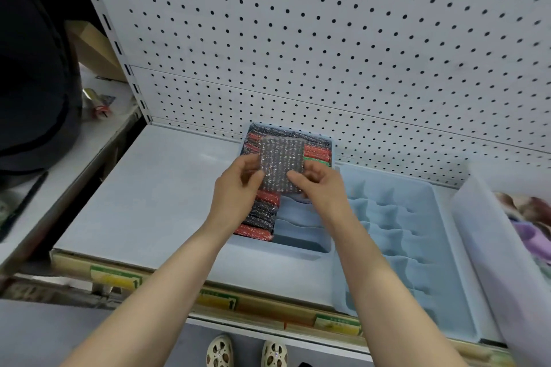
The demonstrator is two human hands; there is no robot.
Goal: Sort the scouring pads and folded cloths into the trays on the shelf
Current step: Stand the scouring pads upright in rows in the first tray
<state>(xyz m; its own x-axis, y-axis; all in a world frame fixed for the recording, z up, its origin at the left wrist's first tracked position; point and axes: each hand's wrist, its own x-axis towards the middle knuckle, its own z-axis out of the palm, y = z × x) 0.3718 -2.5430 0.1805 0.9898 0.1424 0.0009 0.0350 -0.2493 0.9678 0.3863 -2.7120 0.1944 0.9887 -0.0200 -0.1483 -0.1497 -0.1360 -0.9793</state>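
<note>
So both hands are on one grey scouring pad [281,167], left hand [235,185] pinching its left edge and right hand [320,185] its lower right corner, held flat-on just above the blue tray [301,247] near the shelf's [143,202] back edge. That tray's left column is packed with pads; the free slots [298,223] sit straight below the pad, under the right hand, so I'd guess it drops there edge-first.

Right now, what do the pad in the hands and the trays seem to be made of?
Grey pad: seemingly woven metallic-thread mesh; it glitters in ribbed rows. Both the left hand and the right hand pinch it. Empty blue tray: likely moulded plastic, smooth, matte, with formed dividers.
</note>
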